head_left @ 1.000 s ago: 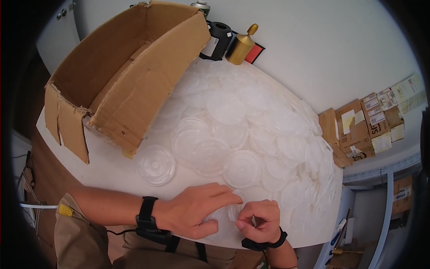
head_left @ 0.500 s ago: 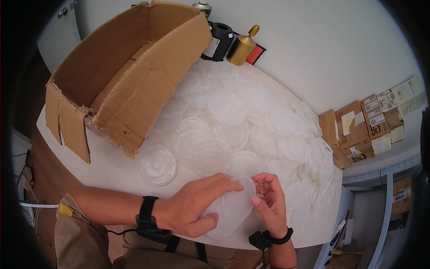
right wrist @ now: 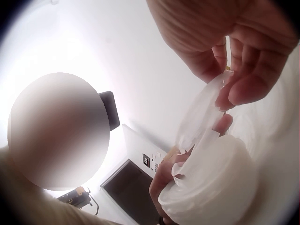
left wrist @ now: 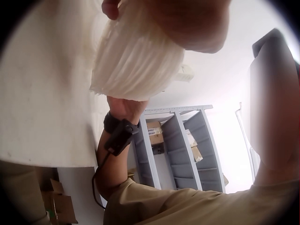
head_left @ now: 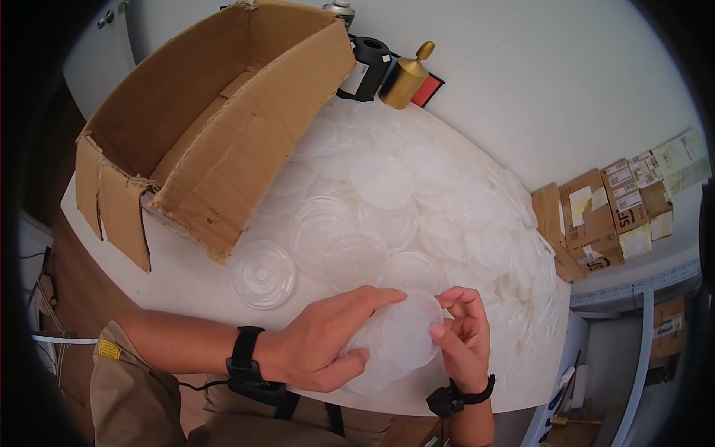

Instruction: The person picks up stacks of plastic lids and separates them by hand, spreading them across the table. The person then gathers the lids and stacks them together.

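Observation:
My left hand [head_left: 320, 339] grips a thick stack of translucent plastic lids [left wrist: 136, 61] near the front edge of the table, thumb on the near side and fingers along the far side. With thumb and fingers my right hand [head_left: 465, 343] pinches the edge of one round lid [head_left: 417, 324]. In the right wrist view this lid [right wrist: 199, 115] stands tilted up from the stack [right wrist: 211, 187], and left-hand fingers show behind it. Beyond the hands lies a heap of similar lids [head_left: 380, 179]. One clear lid [head_left: 262, 274] lies apart, left of the heap.
A large open cardboard box [head_left: 223, 141] stands at the table's back left. Behind the heap are a black cylindrical object [head_left: 365, 67], a gold canister [head_left: 403, 82] and a spray can [head_left: 339, 13]. Labelled cartons [head_left: 603, 201] line the wall at right.
My right hand has moved up and to the right from beside the stack, its fingers uncurling into a pinch. A lid has swung rightward with it. The left hand has barely moved.

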### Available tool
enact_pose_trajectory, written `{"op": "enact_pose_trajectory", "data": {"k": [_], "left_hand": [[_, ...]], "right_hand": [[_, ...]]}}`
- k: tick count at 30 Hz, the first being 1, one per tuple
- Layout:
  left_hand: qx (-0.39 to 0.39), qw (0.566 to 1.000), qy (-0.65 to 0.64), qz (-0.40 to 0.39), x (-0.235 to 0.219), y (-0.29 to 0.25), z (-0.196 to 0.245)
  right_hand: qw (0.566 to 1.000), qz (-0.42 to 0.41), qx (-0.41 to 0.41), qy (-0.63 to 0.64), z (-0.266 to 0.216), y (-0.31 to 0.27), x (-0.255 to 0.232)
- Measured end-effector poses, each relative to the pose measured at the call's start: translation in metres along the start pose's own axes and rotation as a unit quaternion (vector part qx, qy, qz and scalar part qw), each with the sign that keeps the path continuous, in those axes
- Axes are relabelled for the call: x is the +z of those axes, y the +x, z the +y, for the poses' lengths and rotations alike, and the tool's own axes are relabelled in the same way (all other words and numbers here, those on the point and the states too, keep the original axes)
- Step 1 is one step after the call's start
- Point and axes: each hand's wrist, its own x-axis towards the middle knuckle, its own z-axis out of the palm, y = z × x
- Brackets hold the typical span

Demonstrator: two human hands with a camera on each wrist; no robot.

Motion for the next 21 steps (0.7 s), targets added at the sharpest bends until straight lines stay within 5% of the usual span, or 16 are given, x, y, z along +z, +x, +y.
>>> {"op": "enact_pose_trajectory", "data": {"k": [11, 17, 21], "left_hand": [[0.003, 1.000, 0.013, -0.014, 0.001, -0.004, -0.003], [-0.004, 1.000, 0.010, -0.024, 0.001, -0.001, 0.000], [-0.017, 0.999, 0.000, -0.033, 0.001, -0.002, -0.001]], "right_hand": [[0.996, -0.071, -0.055, -0.019, 0.000, -0.005, -0.004], [0.996, -0.076, 0.012, -0.035, -0.004, -0.001, 0.000], [0.999, -0.027, -0.023, -0.010, 0.001, 0.002, -0.005]]}}
